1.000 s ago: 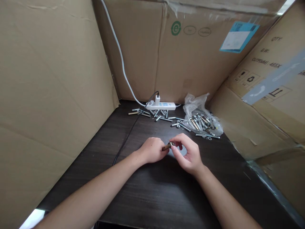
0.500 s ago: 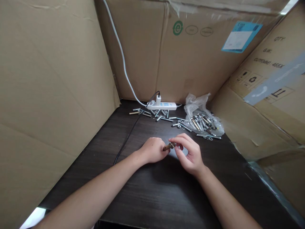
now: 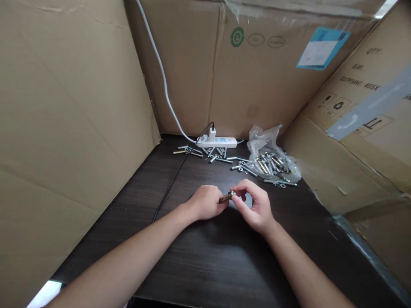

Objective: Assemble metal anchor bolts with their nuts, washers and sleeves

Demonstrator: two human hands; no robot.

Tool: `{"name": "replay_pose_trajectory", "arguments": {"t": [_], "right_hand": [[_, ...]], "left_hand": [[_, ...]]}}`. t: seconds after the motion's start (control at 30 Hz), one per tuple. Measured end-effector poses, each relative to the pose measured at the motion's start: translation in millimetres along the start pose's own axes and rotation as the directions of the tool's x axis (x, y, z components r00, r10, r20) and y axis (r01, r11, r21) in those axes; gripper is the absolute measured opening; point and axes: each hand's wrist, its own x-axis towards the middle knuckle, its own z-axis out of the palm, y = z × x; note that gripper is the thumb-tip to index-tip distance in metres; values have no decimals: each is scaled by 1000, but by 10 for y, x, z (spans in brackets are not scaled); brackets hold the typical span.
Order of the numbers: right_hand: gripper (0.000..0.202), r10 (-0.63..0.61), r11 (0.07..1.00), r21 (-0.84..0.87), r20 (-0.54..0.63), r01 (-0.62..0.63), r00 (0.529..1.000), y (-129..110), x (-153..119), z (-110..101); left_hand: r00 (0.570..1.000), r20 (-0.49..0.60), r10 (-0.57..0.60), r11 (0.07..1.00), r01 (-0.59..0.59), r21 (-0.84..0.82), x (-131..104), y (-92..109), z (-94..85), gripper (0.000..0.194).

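Note:
Over the middle of the dark table, my left hand (image 3: pixel 207 202) is closed round a brass-coloured expansion bolt (image 3: pixel 225 198), whose sleeve sticks out to the right from between thumb and fingers. My right hand (image 3: pixel 254 204) pinches the nut (image 3: pixel 232 194) at the bolt's right end between thumb and forefinger. Its other fingers are curled behind. The part of the bolt inside my left fist is hidden. Beyond the hands, silver bolts, sleeves and washers (image 3: pixel 224 161) lie scattered. To their right a clear plastic bag (image 3: pixel 293 169) holds a heap of bolts (image 3: pixel 272 164).
A white power strip (image 3: pixel 221 142) with a plugged-in charger (image 3: pixel 212 134) lies at the back. A black cable (image 3: pixel 173 184) runs from it across the table (image 3: pixel 199 261), left of my hands. Cardboard boxes (image 3: pixel 186 64) wall in the back and both sides.
My right thumb and forefinger have closed in on the nut end of the bolt. My left hand keeps its grip in nearly the same place.

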Motion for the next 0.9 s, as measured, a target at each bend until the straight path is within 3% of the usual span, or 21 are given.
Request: {"name": "replay_pose_trajectory", "arguments": {"t": [0.17, 0.23, 0.43, 0.63, 0.9], "right_hand": [[12, 44, 999, 21, 24, -45, 999, 43, -11, 23], [7, 57, 995, 79, 38, -60, 998, 72, -24, 28], [25, 64, 954, 291, 51, -76, 997, 92, -29, 21], [17, 196, 847, 475, 134, -237, 971, 107, -20, 40], [15, 315, 724, 558, 254, -405, 914, 113, -7, 70]], "left_hand": [[1000, 5, 11, 1000, -11, 20, -3, 17, -18, 41], [1000, 6, 2, 1000, -2, -2, -6, 15, -12, 41], [999, -3, -34, 998, 33, -61, -14, -9, 31, 38], [1000, 1, -19, 995, 19, -98, -2, -8, 21, 33], [997, -20, -77, 984, 73, -162, -7, 4, 25, 37]]}}
